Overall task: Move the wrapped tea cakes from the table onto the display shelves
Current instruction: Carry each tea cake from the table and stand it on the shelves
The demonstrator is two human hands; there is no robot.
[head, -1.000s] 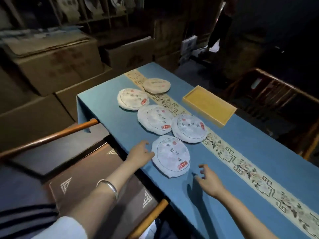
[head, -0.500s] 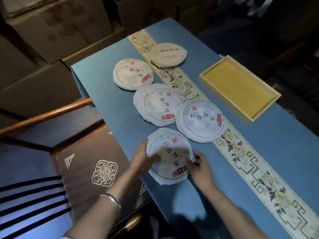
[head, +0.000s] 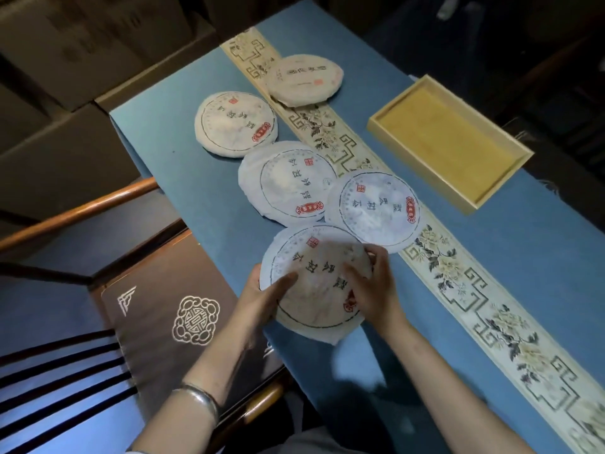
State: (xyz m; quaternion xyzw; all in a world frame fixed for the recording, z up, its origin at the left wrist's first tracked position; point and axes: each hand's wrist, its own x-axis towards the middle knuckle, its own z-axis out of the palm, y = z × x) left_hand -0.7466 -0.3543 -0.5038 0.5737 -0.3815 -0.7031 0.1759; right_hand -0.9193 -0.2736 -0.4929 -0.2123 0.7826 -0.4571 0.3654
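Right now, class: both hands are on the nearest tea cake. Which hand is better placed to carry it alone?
Probably left. The left hand grips the nearest tea cake at its rim, thumb on top, apparently reaching under. The right hand lies mostly on top.

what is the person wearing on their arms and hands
Both forearms are bare. The left wrist carries a plain silver bangle, smooth and rounded. A bit of light fabric, perhaps a sleeve, shows at the bottom edge by the left arm. The left hand and right hand wear no gloves; no rings show on the fingers.
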